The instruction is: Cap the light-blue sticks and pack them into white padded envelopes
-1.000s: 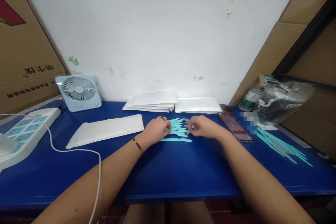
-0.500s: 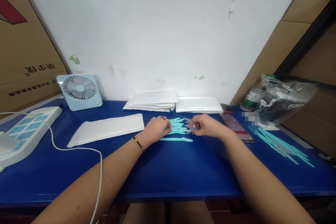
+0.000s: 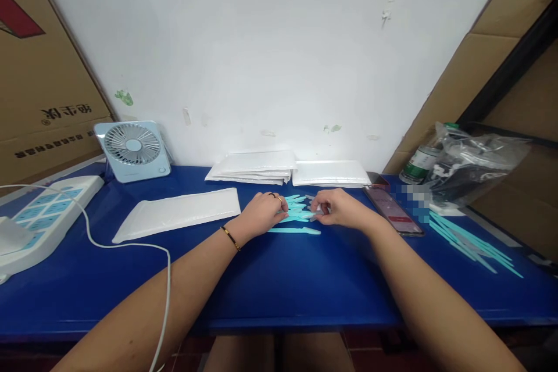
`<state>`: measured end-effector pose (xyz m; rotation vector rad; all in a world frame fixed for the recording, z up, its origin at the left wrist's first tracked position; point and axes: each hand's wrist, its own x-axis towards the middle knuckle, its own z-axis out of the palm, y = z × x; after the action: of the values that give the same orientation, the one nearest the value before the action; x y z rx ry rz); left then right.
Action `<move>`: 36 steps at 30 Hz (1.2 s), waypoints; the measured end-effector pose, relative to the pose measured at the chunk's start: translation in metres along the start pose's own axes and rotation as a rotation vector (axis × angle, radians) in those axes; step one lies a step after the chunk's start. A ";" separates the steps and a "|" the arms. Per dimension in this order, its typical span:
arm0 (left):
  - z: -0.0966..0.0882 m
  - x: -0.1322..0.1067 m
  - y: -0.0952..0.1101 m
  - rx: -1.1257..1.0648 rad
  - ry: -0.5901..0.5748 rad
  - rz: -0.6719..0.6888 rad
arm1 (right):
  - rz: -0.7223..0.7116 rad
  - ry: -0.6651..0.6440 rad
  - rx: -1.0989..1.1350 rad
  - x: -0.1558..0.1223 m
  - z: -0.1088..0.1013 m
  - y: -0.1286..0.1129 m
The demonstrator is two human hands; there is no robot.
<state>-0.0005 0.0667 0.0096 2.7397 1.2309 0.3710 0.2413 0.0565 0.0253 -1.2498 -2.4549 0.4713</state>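
In the head view, a small pile of turquoise eyebrow razors (image 3: pixel 297 207) lies on the blue table between my hands, their slim handles pointing left and right. My left hand (image 3: pixel 263 212) is closed at the pile's left side, thumb and fingers pinching a turquoise razor whose handle end is hidden. On the right side, my right hand (image 3: pixel 330 207) pinches a pale grey, see-through razor (image 3: pixel 314 214), its tip pointing left over the turquoise ones. One single turquoise razor (image 3: pixel 300 231) lies apart, just in front of the pile.
A white padded mailer (image 3: pixel 178 213) lies left, with stacked mailers (image 3: pixel 257 164) by the wall. A fan (image 3: pixel 135 151), power strip (image 3: pixel 52 218) and white cable (image 3: pixel 168 267) are left. On the right are a phone (image 3: pixel 394 212), more razors (image 3: pixel 473 241), a bottle (image 3: pixel 421 164) and plastic bag (image 3: pixel 483 163).
My right hand has shifted slightly, and the grey razor in it now reaches left across the turquoise ones. The left hand stays nearly in place, its fingers moved a little.
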 end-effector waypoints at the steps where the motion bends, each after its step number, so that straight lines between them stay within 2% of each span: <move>1: -0.001 0.000 0.001 -0.014 0.008 0.018 | -0.001 0.008 0.016 0.000 0.001 -0.002; 4: -0.003 -0.003 0.007 -0.072 -0.014 0.071 | 0.006 -0.017 0.063 -0.001 -0.001 -0.012; 7: -0.005 -0.007 0.012 -0.090 -0.070 0.128 | 0.013 -0.168 0.112 -0.005 -0.006 -0.017; 9: -0.005 -0.008 0.012 -0.058 -0.060 0.119 | 0.023 -0.220 0.108 -0.006 -0.010 -0.015; 12: -0.005 -0.007 0.009 0.034 -0.033 0.025 | 0.076 -0.135 0.028 -0.006 -0.011 -0.005; 15: -0.007 -0.005 0.007 0.080 -0.063 -0.038 | 0.091 -0.088 -0.053 -0.003 -0.007 0.004; 20: -0.010 -0.006 0.007 0.071 -0.080 -0.057 | 0.068 -0.126 -0.075 0.000 -0.001 0.008; 24: -0.008 -0.007 0.008 0.068 -0.063 -0.020 | 0.118 -0.165 -0.067 -0.003 -0.005 0.009; 29: -0.006 -0.008 0.010 0.067 -0.067 0.028 | 0.110 -0.228 -0.004 -0.005 -0.011 0.005; 36: -0.005 -0.008 0.010 0.010 -0.103 -0.014 | 0.140 -0.259 0.031 -0.004 -0.012 0.004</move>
<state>0.0005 0.0538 0.0152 2.7192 1.2288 0.2194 0.2517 0.0568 0.0341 -1.4336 -2.5661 0.7487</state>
